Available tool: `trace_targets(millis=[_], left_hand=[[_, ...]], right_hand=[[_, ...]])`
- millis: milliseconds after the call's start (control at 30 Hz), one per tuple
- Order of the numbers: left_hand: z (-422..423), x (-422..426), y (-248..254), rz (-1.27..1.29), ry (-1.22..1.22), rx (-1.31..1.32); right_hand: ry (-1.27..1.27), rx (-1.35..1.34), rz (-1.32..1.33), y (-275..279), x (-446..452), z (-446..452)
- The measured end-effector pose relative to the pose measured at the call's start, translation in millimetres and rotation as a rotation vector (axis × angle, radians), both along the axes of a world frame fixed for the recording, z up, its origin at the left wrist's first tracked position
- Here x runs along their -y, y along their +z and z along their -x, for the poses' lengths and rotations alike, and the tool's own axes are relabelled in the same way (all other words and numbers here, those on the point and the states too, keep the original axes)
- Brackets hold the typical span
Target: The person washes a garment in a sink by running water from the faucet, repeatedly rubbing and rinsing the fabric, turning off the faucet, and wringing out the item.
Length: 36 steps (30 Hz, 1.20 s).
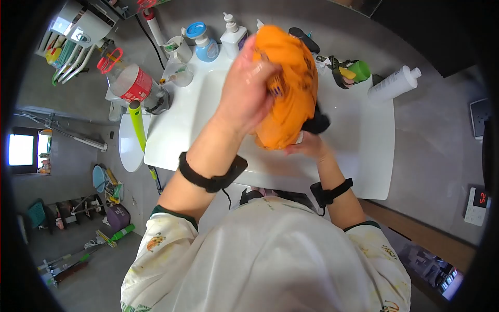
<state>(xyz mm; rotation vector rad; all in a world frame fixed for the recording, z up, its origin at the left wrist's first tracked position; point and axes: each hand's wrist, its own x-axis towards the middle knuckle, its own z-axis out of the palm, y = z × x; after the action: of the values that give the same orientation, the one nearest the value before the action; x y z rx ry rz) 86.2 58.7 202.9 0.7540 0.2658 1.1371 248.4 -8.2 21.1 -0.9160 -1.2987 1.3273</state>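
Observation:
A bunched, wet-looking orange cloth with dark printing hangs over the white sink basin. My left hand is closed round its left side, the fingers pressed into the fabric. Below the cloth's lower end is my right hand, touching its underside, with the fingertips partly hidden behind the fabric. Something black sticks out at the cloth's lower right, just above my right hand. Both forearms wear black straps.
Along the sink's back edge stand a blue pump bottle, a white pump bottle, a clear cup and a green cup. A white bottle leans at the right. A large red-labelled bottle stands left.

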Motion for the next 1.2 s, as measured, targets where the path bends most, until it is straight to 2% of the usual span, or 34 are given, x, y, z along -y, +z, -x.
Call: trace_targets(millis=[67,133,200,233,267,300,367,400,467,500,567,600,667,700,733,767,800,867,900,933,1000,1033,1067,1100,1133,1167,1200], left_hand=[[7.5,-14.3,7.2,-0.039,-0.002,0.090],[21.6,-22.2,11.9,-0.064,0.064,0.050],[42.5,-28.6,11.2,-0.161,0.236,-0.254],[48.9,-32.3,5.5,-0.161,0.320,-0.361],[60.1,-37.0,-7.5,-0.159,0.322,-0.360],[74.1,-43.2,-27.0,-0.075,0.223,-0.445],[93.3,-51.1,-72.0,0.125,0.105,-0.604],[98.2,-53.3,-96.3,0.240,0.086,-0.680],[101.7,-55.4,-139.7,0.292,0.081,-0.993],[101.6,-56.2,-170.8,0.332,0.020,-1.086],[92.4,-50.5,-207.1,0.411,-0.024,-1.303],[89.0,-48.7,-237.5,0.376,-0.027,-1.385],[65.6,-40.8,-253.4,0.238,-0.124,-1.703],[57.0,-40.1,-284.2,0.248,-0.131,-1.705],[49.9,-39.6,-330.5,0.010,-0.263,-1.922],[38.8,-37.8,-334.6,-0.113,-0.340,-2.023],[27.6,-35.9,-338.0,-0.244,-0.412,-2.117],[5.4,-23.0,-267.4,-0.093,-0.670,-2.193],[4.4,-24.2,-274.2,-0.214,-0.723,-2.237],[3.4,-25.2,-281.0,-0.340,-0.770,-2.278],[-0.3,-28.0,-316.4,-0.359,-0.616,-2.419],[-2.6,-27.1,-319.1,-0.364,-0.625,-2.418],[-4.4,-26.7,-320.9,-0.343,-0.430,-2.370],[-5.7,-26.2,-318.9,-0.316,-0.240,-2.313],[-7.0,-27.6,-316.5,-0.318,-0.238,-2.317],[-10.2,-30.1,-314.3,-0.117,-0.039,-2.117],[-14.9,-29.4,-312.2,0.073,0.138,-1.893]], right_hand=[[0.056,0.172,-0.086,-2.8,1.6,2.9],[-0.059,0.304,-0.163,6.4,-3.6,-4.5],[-0.135,0.396,-0.146,17.9,-5.0,-16.1],[-0.247,0.154,-0.041,17.9,-1.6,-20.2],[-0.356,-0.089,0.064,17.4,0.1,-26.5],[-0.354,-0.089,0.064,16.2,-1.8,-38.9],[-0.228,0.154,0.045,10.8,-7.4,-67.5],[-0.228,0.156,0.052,7.8,-9.3,-75.0],[-0.101,0.529,0.306,0.4,-14.7,-88.9],[-0.099,0.529,0.310,-17.0,-22.6,-99.4],[-0.075,0.915,0.501,-68.2,-37.6,-115.8],[-0.069,0.913,0.507,-77.4,-39.4,-112.2],[-0.158,1.103,0.204,-90.9,-44.3,-92.3],[-0.150,1.102,0.213,-89.0,-47.0,-76.1],[0.006,1.302,0.307,-81.9,-49.6,-54.9],[0.171,1.494,0.399,-79.6,-51.3,-37.4],[0.179,1.491,0.406,-84.5,-50.5,-24.0],[0.508,1.735,0.386,-99.1,-42.9,-5.6],[0.522,1.834,0.249,-108.0,-37.7,-2.8],[0.534,1.827,0.251,-116.1,-40.1,-4.4],[0.507,2.041,-0.028,-129.0,-45.8,-13.5],[0.325,1.911,-0.178,-139.4,-51.2,-22.5],[0.320,1.912,-0.174,-149.9,-59.7,-28.7],[0.200,1.808,-0.128,-151.5,-68.0,-30.7],[0.082,1.698,-0.085,-152.9,-76.1,-30.5],[0.075,1.695,-0.084,-155.0,-85.1,-27.6],[-0.077,1.457,0.037,-157.8,-91.6,-22.3]])
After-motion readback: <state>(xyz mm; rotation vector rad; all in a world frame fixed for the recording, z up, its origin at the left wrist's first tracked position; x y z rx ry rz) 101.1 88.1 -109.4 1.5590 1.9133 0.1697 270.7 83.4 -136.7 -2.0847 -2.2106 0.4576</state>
